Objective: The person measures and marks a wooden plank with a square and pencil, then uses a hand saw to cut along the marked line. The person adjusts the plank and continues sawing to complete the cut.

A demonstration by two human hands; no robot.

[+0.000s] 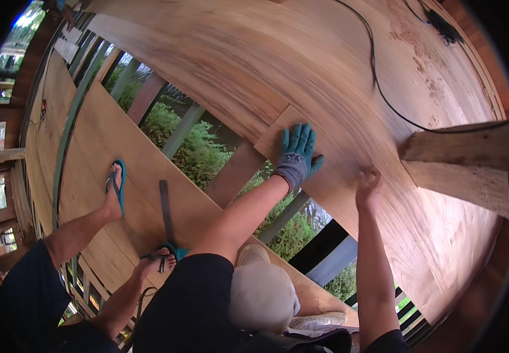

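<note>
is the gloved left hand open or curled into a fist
Open: the left hand lies on the board with its fingers straight and thumb out.

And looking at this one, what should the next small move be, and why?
Probably set the right hand flat on the plank, to help steady it. The gloved left hand lies spread near the end seam, and the plank's long edge borders exposed beams; the bare right hand is blurred, so whether it touches is unclear.
</note>
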